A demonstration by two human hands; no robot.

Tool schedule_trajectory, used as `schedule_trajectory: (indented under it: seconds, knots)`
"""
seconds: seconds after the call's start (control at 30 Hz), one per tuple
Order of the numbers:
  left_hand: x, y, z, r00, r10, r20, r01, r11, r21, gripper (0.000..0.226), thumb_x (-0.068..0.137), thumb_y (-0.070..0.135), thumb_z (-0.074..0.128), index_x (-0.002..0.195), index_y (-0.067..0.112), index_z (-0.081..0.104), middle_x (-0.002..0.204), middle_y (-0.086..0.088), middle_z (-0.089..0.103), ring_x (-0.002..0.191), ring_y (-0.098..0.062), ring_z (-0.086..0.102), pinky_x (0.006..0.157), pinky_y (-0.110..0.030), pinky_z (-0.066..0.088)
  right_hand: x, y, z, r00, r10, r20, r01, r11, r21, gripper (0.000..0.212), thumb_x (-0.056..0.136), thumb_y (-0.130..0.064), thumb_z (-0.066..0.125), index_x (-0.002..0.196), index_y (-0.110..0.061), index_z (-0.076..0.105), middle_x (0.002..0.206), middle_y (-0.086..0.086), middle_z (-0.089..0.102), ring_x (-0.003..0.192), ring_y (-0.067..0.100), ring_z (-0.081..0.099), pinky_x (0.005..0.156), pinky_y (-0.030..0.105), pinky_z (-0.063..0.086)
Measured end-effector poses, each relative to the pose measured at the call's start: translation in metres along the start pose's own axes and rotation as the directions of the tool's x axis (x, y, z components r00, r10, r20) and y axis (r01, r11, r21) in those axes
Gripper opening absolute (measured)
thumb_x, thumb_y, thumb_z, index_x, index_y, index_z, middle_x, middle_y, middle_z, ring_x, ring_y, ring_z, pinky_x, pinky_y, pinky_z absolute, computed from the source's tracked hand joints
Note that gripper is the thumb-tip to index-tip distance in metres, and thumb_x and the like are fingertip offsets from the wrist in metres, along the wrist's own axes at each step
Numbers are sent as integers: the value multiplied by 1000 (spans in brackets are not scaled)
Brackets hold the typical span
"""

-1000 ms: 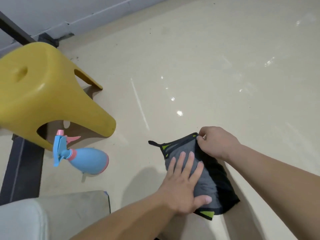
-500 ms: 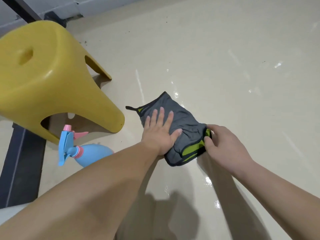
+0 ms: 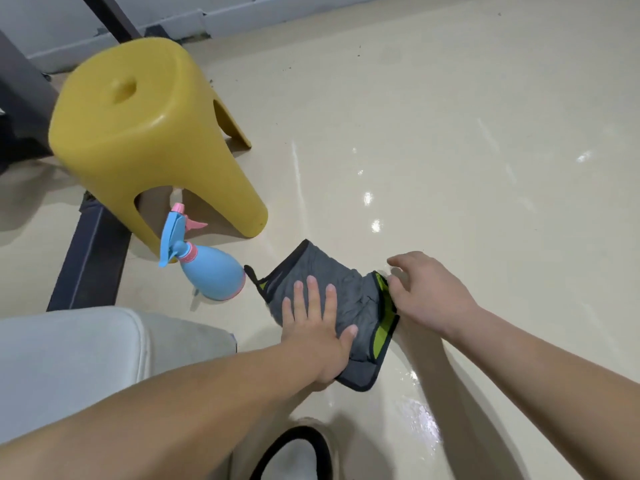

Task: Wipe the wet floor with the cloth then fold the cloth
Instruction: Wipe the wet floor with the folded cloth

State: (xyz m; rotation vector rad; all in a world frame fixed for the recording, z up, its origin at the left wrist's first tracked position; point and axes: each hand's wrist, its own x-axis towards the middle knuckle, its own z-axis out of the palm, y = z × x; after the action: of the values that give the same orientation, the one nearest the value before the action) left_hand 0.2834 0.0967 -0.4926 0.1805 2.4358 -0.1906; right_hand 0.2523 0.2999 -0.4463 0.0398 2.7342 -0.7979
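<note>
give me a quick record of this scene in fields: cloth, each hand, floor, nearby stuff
cloth: grey, green and black trim, partly folded, on the floor
left hand: flat on the cloth, fingers straight, pressing
right hand: at the cloth's green-trimmed edge, grip unclear
floor: beige, glossy, wet sheen near the cloth
nearby: blue spray bottle left of the cloth, yellow stool behind it

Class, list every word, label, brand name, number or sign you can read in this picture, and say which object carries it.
None: no readable text shows anywhere in this view.
The yellow stool is plain plastic with no lettering.
The blue spray bottle shows no label.
The grey cloth has green patches and black trim, but no words or logo.
</note>
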Motion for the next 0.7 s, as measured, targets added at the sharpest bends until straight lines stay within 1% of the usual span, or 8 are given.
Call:
schedule_trajectory:
  seconds: [0.1, 0.2, 0.3, 0.37, 0.43, 0.57, 0.6, 0.7]
  knots:
    - [-22, 16, 14, 998, 55, 9, -55, 996, 72, 80, 102, 63, 3, 147, 13, -43, 150, -21, -52, 141, -43, -45, 122, -61, -15, -8, 6, -6, 1000, 0, 17, 1, 999, -40, 40, 104, -36, 44, 139, -23, 58, 137, -3, 57, 129, 20, 51, 99, 41, 49]
    - [-26, 24, 17, 990, 138, 0, -136, 978, 161, 82, 102, 62, 3, 146, 10, -43, 149, -25, -52, 140, -47, -45, 122, -62, -13, -10, 21, -12, 999, 43, -27, -44, 998, -38, 38, 102, -33, 45, 135, -23, 61, 131, -1, 60, 125, 21, 54, 97, 41, 50]
    - [-23, 32, 19, 939, 342, -41, -326, 920, 219, 83, 103, 62, 7, 151, 10, -37, 151, -27, -49, 137, -47, -50, 121, -62, -16, -15, 39, -17, 992, 78, -104, -80, 997, -17, 36, 102, -32, 45, 133, -22, 62, 127, -1, 62, 123, 22, 55, 93, 40, 51]
    - [-22, 48, 20, 862, 507, -28, -479, 831, 283, 84, 102, 63, 9, 154, 12, -33, 150, -26, -50, 135, -46, -52, 119, -64, -18, -21, 51, -21, 981, 108, -161, -111, 994, -11, 35, 102, -32, 47, 131, -22, 63, 121, -1, 63, 121, 21, 54, 90, 39, 52]
    - [-19, 78, 20, 748, 663, -20, -623, 713, 323, 89, 101, 68, 13, 158, 12, -26, 153, -27, -47, 138, -47, -49, 120, -65, -15, -32, 69, -25, 957, 180, -226, -180, 983, 22, 34, 101, -30, 49, 129, -21, 65, 117, -1, 63, 118, 21, 55, 90, 39, 52]
    - [-11, 158, 22, 512, 858, -45, -787, 489, 376, 103, 92, 81, 21, 163, 7, 15, 166, -33, -13, 150, -51, -26, 121, -68, -2, -86, 120, -33, 872, 406, -274, -402, 913, 76, 31, 99, -26, 49, 125, -22, 65, 111, 0, 63, 112, 22, 57, 88, 40, 52]
    - [-13, 185, 24, 455, 890, -23, -815, 427, 392, 106, 91, 82, 20, 164, 6, 13, 165, -33, -12, 150, -52, -26, 120, -67, -3, -109, 135, -37, 835, 475, -277, -470, 878, 88, 31, 98, -26, 49, 125, -23, 64, 111, 0, 63, 111, 22, 57, 88, 40, 52]
    - [-24, 249, 31, 354, 935, 27, -834, 303, 462, 106, 90, 83, 16, 158, 8, -15, 161, -33, -27, 145, -53, -35, 119, -67, -8, -176, 161, -51, 733, 617, -287, -616, 781, 104, 32, 98, -27, 50, 129, -26, 60, 110, -3, 62, 104, 19, 59, 85, 40, 53]
